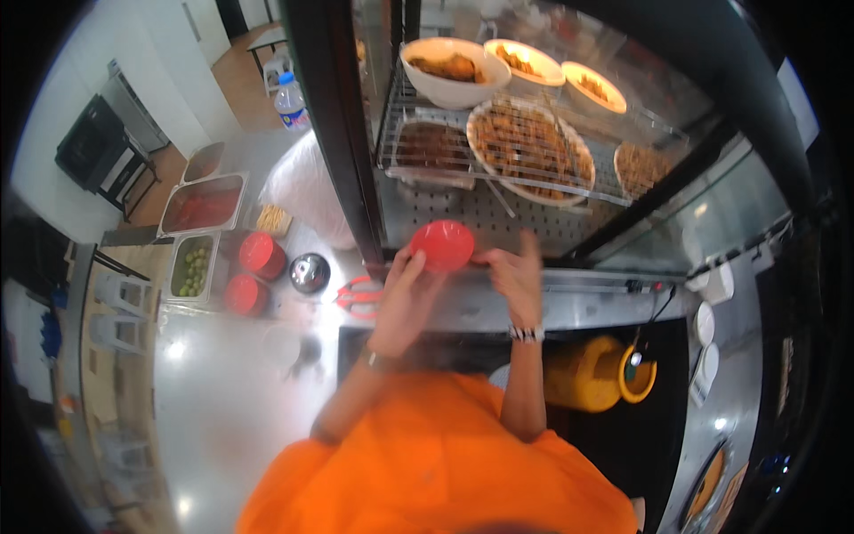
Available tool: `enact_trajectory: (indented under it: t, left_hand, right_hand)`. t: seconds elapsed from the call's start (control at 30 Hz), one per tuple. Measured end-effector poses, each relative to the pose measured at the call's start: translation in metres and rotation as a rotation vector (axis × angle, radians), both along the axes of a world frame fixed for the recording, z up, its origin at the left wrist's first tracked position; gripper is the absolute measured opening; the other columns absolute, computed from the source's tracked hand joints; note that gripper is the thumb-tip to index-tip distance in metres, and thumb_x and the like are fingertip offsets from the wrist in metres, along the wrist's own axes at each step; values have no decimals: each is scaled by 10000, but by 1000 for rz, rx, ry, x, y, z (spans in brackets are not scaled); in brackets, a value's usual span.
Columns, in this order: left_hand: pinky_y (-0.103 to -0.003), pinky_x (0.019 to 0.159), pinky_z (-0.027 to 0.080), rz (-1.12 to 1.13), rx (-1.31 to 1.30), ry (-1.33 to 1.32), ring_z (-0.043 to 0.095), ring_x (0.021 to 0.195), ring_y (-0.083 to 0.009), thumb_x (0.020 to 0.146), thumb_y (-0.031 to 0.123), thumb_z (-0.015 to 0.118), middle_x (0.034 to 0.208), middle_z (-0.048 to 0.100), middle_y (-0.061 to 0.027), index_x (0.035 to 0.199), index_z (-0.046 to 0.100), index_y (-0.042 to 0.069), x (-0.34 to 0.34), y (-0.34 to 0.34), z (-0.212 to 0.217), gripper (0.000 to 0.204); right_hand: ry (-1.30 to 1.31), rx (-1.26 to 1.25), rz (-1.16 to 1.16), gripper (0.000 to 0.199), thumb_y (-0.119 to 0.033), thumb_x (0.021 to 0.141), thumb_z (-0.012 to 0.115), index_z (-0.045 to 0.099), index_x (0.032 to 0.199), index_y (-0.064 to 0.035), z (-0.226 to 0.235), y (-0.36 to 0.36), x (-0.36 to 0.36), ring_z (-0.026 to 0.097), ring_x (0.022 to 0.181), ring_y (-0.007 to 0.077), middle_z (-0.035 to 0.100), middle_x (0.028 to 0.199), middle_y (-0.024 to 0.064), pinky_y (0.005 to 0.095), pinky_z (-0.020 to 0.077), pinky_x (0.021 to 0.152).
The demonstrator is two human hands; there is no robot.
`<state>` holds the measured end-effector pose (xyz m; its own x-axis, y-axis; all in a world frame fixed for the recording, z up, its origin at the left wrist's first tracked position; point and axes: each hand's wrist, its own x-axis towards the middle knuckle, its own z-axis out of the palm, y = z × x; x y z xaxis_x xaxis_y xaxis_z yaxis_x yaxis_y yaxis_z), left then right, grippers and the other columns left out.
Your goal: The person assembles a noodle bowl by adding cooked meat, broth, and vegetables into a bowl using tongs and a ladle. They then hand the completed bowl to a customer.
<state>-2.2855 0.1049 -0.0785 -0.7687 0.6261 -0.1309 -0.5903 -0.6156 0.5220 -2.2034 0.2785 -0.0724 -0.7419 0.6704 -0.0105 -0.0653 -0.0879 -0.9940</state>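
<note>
Between the fingers of my left hand [405, 294] is a small round red dish [442, 246], tilted at the open front of a glass food display case [463, 214]. My right hand [516, 280] is raised just right of the dish, smeared by motion. One finger points up and another reaches toward the dish; whether it holds anything is unclear. Beyond my hands, on a wire rack, stand a white bowl of cooked food [449, 93] and two smaller white bowls. Below the rack is a large oval dish of brown food [529, 147], with a thin utensil handle [501, 198] beside it.
On the left steel counter [222, 374] are red containers [261, 255], a shiny metal dome [310, 273], red-handled scissors or tongs [359, 296], and steel trays [191, 267], one with green round fruits. A yellow gas cylinder [583, 374] stands low on the right. A dark post [334, 133] borders the case.
</note>
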Motion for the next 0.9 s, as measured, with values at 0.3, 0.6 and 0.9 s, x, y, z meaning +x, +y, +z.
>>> enact_trajectory:
  t: [0.3, 0.6, 0.9]
  left_hand:
    - [-405, 1137, 410, -263, -24, 181, 502, 1326, -181, 993, 252, 658, 1400, 544, -35, 1369, 503, 102, -1, -6, -18, 433]
    - [-493, 1159, 374, -534, -153, 158, 461, 1375, -302, 990, 199, 629, 1486, 485, -155, 1487, 411, 25, 25, -48, -57, 570]
    - [-476, 1143, 375, -1023, -209, 335, 464, 1349, -315, 971, 219, 641, 1457, 479, -169, 1466, 407, 0, 87, -36, -55, 590]
  right_hand:
    - [-197, 122, -379, 441, -85, 908, 705, 577, 1315, 25, 43, -8, 178, 484, 512, 27, 585, 654, -22, 175, 333, 460]
    - [-56, 1235, -442, 302, -239, 936, 685, 616, 686, -85, 120, -42, 228, 511, 459, 211, 481, 572, 42, 352, 363, 440]
    - [97, 1676, -566, 267, -169, 883, 658, 555, 645, -102, 215, -168, 313, 561, 565, 166, 559, 651, 54, 290, 385, 501]
